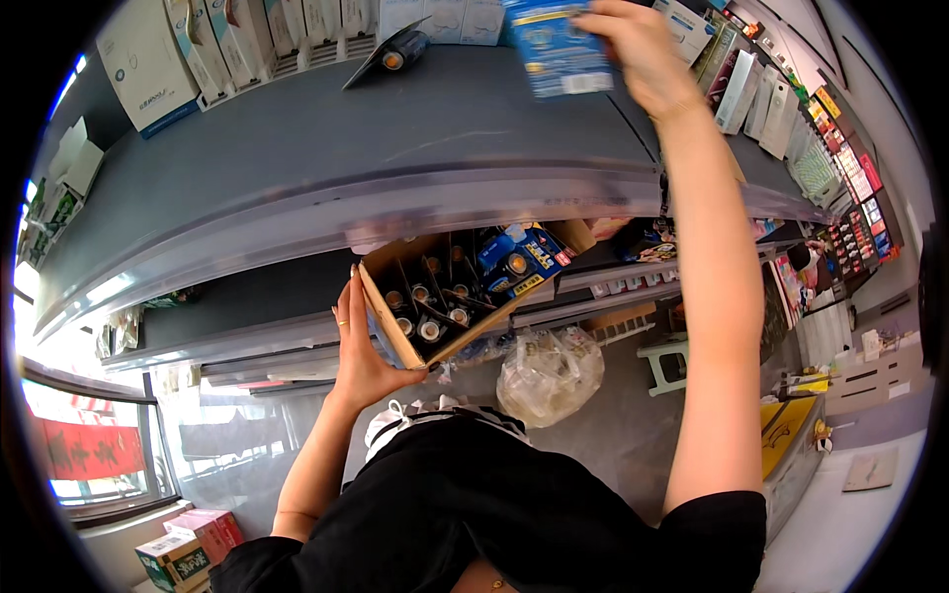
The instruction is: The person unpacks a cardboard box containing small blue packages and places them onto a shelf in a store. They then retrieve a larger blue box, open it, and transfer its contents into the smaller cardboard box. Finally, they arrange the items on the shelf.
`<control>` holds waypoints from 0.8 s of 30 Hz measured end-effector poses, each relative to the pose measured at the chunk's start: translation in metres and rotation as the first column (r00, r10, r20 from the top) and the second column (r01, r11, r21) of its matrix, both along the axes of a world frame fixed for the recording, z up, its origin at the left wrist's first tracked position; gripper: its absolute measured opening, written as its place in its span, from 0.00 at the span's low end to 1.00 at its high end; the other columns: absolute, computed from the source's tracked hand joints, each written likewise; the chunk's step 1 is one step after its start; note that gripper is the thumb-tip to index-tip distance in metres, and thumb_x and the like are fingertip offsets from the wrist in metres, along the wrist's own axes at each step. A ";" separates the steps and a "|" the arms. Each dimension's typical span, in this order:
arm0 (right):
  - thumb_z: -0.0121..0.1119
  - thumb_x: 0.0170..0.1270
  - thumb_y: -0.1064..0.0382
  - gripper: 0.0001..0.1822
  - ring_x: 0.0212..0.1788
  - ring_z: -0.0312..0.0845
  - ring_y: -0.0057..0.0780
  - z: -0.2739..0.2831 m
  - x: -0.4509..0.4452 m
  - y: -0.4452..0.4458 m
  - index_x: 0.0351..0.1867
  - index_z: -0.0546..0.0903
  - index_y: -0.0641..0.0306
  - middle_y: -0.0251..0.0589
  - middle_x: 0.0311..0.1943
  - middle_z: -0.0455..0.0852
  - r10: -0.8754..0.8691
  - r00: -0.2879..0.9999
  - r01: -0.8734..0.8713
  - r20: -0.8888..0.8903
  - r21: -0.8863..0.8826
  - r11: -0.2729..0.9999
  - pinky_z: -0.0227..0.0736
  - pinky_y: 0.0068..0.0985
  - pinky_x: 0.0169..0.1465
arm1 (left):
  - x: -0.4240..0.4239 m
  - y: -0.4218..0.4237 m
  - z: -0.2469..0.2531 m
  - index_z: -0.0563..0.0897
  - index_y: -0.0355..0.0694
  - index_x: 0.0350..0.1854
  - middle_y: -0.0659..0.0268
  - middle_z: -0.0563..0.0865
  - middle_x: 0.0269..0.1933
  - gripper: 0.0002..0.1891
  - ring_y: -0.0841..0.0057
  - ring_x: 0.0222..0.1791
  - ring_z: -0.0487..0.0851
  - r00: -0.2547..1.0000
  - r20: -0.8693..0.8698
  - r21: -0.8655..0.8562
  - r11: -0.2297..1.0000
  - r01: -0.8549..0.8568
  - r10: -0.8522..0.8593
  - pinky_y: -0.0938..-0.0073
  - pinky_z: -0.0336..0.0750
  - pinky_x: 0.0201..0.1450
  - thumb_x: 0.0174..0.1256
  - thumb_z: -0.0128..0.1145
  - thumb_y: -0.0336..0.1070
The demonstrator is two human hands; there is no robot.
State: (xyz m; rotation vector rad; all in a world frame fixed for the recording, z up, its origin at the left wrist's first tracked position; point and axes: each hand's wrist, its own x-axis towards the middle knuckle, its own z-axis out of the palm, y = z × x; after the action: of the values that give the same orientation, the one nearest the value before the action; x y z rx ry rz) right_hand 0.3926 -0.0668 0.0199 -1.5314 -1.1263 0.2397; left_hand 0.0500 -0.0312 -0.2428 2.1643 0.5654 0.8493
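Observation:
My left hand (359,348) supports the left end of an open cardboard box (463,337), which is tilted on a shelf below the upper one. Several dark cylindrical items with orange-centred round ends (430,330) stand in it, along with blue printed packages (519,256). Above the upper shelf, at the top right, my right hand (630,41) grips a blue blister card package (560,48) by its upper right corner; the hand is slightly blurred. One more carded cylindrical item (404,52) lies on the upper shelf, left of the held package.
The grey upper shelf (296,148) has a clear plastic front strip. White boxes (141,67) stand along its back, with more boxes (738,93) at the right. Below are a filled clear plastic bag (550,378) and a pale green stool (663,356) on the floor.

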 end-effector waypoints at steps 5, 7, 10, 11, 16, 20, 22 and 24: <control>0.56 0.65 0.70 0.11 0.48 0.77 0.22 0.012 -0.030 -0.108 0.47 0.81 0.73 0.38 0.44 0.84 0.265 0.964 -0.266 0.033 0.199 0.943 0.66 0.19 0.57 | 0.002 0.009 0.004 0.44 0.36 0.75 0.46 0.55 0.71 0.73 0.49 0.73 0.53 0.998 -0.058 0.019 0.999 0.031 -0.029 0.41 0.41 0.72 0.19 0.80 0.41; 0.59 0.65 0.69 0.11 0.44 0.79 0.22 -0.012 -0.060 -0.132 0.46 0.81 0.71 0.36 0.41 0.84 0.239 0.970 -0.244 0.050 0.244 0.938 0.72 0.20 0.49 | 0.002 0.011 0.003 0.45 0.36 0.75 0.46 0.55 0.71 0.74 0.48 0.73 0.52 0.997 -0.067 0.026 0.998 0.050 -0.048 0.38 0.38 0.72 0.18 0.81 0.42; 0.65 0.56 0.74 0.04 0.33 0.78 0.24 -0.042 -0.086 -0.147 0.33 0.83 0.70 0.38 0.33 0.84 0.291 0.920 -0.320 0.261 0.075 0.945 0.74 0.21 0.38 | 0.001 0.011 0.004 0.46 0.37 0.75 0.46 0.55 0.71 0.74 0.48 0.73 0.53 0.994 -0.087 0.059 0.996 0.064 -0.059 0.36 0.38 0.72 0.18 0.81 0.44; 0.66 0.50 0.76 0.05 0.30 0.78 0.28 -0.055 -0.094 -0.146 0.29 0.82 0.69 0.41 0.30 0.84 0.262 0.842 -0.317 0.472 0.039 0.948 0.74 0.21 0.36 | 0.001 0.011 0.004 0.46 0.37 0.75 0.46 0.55 0.71 0.73 0.48 0.73 0.53 0.993 -0.099 0.071 0.995 0.064 -0.056 0.35 0.38 0.71 0.18 0.81 0.44; 0.64 0.46 0.80 0.10 0.32 0.82 0.33 -0.129 -0.125 -0.127 0.32 0.83 0.68 0.44 0.35 0.85 0.299 0.811 -0.380 0.502 0.064 0.923 0.78 0.24 0.35 | 0.004 0.007 0.011 0.46 0.39 0.75 0.47 0.56 0.70 0.72 0.48 0.73 0.53 0.993 -0.101 0.097 0.993 0.069 -0.059 0.33 0.38 0.71 0.19 0.80 0.42; 0.56 0.50 0.85 0.12 0.34 0.83 0.30 -0.165 -0.126 -0.112 0.36 0.81 0.72 0.46 0.36 0.86 0.227 0.846 -0.234 0.482 -0.048 0.971 0.78 0.23 0.39 | 0.001 0.007 0.008 0.46 0.39 0.75 0.47 0.56 0.71 0.72 0.48 0.73 0.53 0.993 -0.107 0.098 0.994 0.056 -0.045 0.32 0.38 0.71 0.20 0.80 0.42; 0.55 0.53 0.83 0.13 0.34 0.83 0.30 -0.166 -0.120 -0.116 0.40 0.79 0.70 0.45 0.35 0.85 0.246 0.922 -0.223 0.299 -0.109 0.969 0.77 0.23 0.39 | 0.002 0.006 0.007 0.46 0.39 0.76 0.47 0.56 0.70 0.72 0.48 0.73 0.53 0.995 -0.097 0.105 0.993 0.048 -0.038 0.32 0.38 0.71 0.20 0.80 0.42; 0.52 0.55 0.79 0.13 0.34 0.81 0.28 -0.165 -0.115 -0.118 0.43 0.77 0.70 0.43 0.33 0.83 0.251 0.950 -0.227 0.188 -0.140 0.964 0.76 0.23 0.39 | 0.002 0.006 0.008 0.45 0.39 0.76 0.46 0.56 0.70 0.72 0.49 0.73 0.54 0.995 -0.090 0.112 0.992 0.052 -0.042 0.32 0.38 0.70 0.21 0.80 0.43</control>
State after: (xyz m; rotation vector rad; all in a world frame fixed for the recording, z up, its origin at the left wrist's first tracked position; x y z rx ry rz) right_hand 0.2775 -0.1850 -0.1449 -1.5459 -1.4874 0.3231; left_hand 0.0519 -0.0251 -0.2352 2.3193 0.5181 0.7811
